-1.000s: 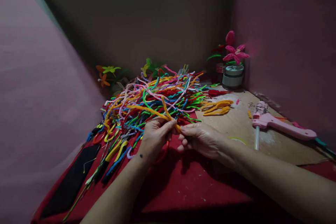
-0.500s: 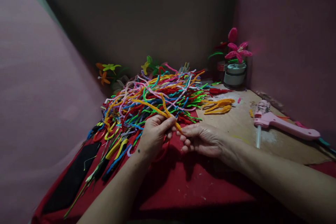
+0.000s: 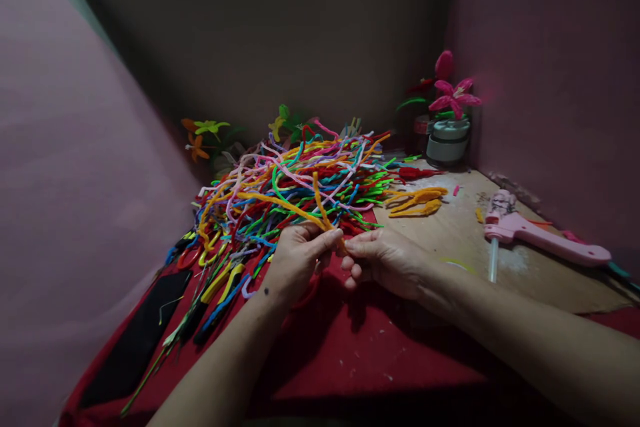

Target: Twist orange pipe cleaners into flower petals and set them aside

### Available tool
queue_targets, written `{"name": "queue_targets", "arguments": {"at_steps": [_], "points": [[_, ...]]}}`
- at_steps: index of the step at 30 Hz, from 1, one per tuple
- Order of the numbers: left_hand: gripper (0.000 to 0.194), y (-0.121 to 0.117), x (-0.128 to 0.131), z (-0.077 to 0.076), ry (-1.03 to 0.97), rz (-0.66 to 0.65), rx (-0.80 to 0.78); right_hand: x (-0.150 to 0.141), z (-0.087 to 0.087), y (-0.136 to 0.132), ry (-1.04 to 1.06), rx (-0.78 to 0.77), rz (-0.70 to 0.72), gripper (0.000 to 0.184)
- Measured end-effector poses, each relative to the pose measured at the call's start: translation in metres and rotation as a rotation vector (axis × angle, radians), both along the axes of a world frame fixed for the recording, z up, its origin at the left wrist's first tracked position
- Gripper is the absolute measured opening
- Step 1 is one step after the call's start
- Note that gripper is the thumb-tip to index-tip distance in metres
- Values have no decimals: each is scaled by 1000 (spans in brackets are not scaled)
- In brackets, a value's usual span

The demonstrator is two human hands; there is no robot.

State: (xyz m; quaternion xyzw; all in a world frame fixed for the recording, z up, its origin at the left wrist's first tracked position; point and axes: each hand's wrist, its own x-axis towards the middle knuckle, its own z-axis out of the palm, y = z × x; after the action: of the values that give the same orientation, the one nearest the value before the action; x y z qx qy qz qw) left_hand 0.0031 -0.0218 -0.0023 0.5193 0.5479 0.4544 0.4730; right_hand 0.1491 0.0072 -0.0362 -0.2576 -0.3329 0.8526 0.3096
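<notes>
An orange pipe cleaner is pinched between both hands over the front of the table. My left hand grips it between thumb and fingers, and two loose ends stick out beyond, one long to the left and one short upward. Close beside it, my right hand pinches the folded end with thumb and forefinger, the other fingers curled. Behind the hands lies a big heap of multicoloured pipe cleaners. Several shaped orange pieces rest to the right of the heap.
A pink glue gun lies on a brown board at right. Pink pipe-cleaner flowers stand in a grey pot behind. On the red cloth at left are a black phone-like slab and yellow-and-black pliers.
My right hand has drawn closer to the left one along the orange pipe cleaner. Its short upright end has tilted and shifted slightly. The view has swung a little to the left.
</notes>
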Motion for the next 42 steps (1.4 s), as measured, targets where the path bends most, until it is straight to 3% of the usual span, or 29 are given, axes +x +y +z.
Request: {"name": "queue_targets", "arguments": {"at_steps": [6, 10, 14, 17, 23, 27, 37, 42], "points": [[33, 0, 2, 0, -48, 66, -41, 2, -1, 0, 2, 91, 54, 15], [32, 0, 4, -5, -64, 42, -28, 2, 1, -4, -220, 267, 36, 19], [31, 1, 5, -8, -137, 53, -69, 3, 6, -7, -383, 339, 22, 21], [29, 2, 5, -7, -184, 106, -85, 3, 4, -6, -353, 307, 46, 17], [29, 1, 7, -5, -283, 121, -94, 3, -1, -2, 97, 47, 149, 13], [29, 1, 7, -6, -298, 121, -79, 1, -2, -3, 128, -72, 113, 4], [31, 1, 8, -5, -291, 129, -51, -3, -5, -5, 81, -51, -24, 13], [28, 1, 9, -9, -316, 124, -38, 1, -4, -3, -11, 138, 5, 16]]}}
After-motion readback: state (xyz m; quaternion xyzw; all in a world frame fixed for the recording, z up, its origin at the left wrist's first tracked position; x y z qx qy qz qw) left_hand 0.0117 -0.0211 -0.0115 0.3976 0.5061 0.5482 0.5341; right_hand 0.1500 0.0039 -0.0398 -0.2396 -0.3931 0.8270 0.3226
